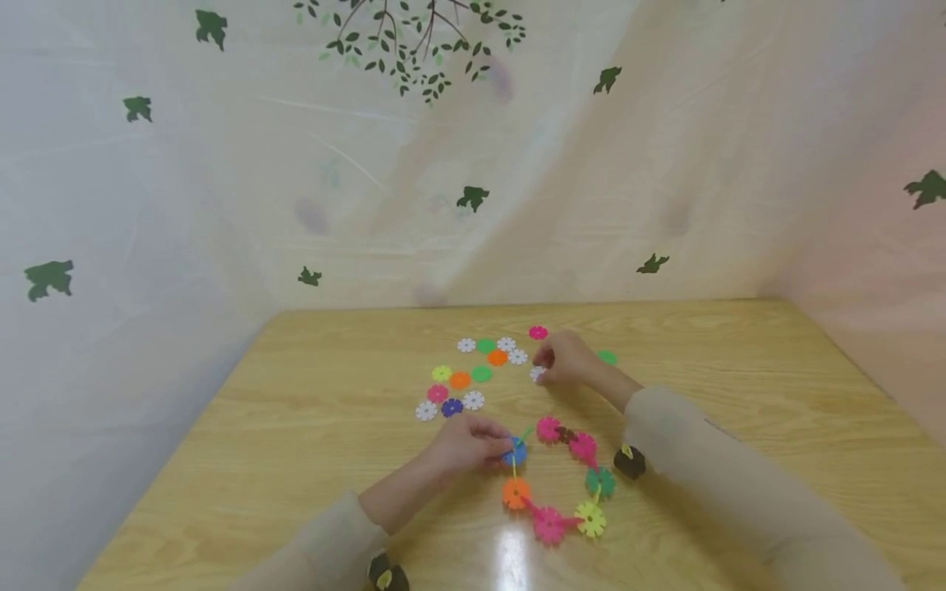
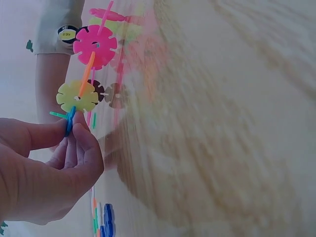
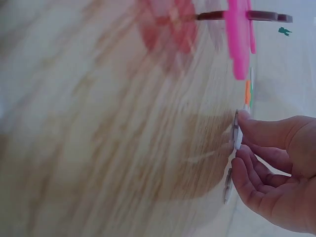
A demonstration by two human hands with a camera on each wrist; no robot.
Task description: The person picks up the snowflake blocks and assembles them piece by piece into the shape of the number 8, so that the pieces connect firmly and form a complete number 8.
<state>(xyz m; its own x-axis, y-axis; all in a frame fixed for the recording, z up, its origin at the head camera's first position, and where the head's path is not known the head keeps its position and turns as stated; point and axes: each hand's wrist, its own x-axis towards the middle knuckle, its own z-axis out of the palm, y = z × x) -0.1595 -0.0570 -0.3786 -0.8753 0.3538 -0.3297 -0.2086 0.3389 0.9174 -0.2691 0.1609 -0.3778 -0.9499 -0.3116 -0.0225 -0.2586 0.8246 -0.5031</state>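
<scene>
My left hand (image 1: pixel 467 443) pinches a blue notched disc (image 1: pixel 515 451) between thumb and fingers. The disc belongs to a curved chain of interlocked plastic snowflake discs, with an orange disc (image 1: pixel 516 493), pink disc (image 1: pixel 549 524), yellow disc (image 1: pixel 590 519) and green disc (image 1: pixel 601 482). A gap shows between the chain's pink end disc (image 1: pixel 548 429) and the light green piece beside the blue one. Farther back, my right hand (image 1: pixel 567 359) holds a white snowflake disc (image 3: pixel 237 131) by its edges, low at the tabletop. Its thumb and fingertips lie on opposite sides of that disc.
Several loose discs lie flat behind the left hand, among them a dark blue disc (image 1: pixel 452 407) and an orange disc (image 1: pixel 460 380). A pink disc (image 1: pixel 538 332) and a green disc (image 1: pixel 607 358) flank the right hand. The wooden table (image 1: pixel 296 460) meets a leaf-patterned curtain (image 1: pixel 369 205).
</scene>
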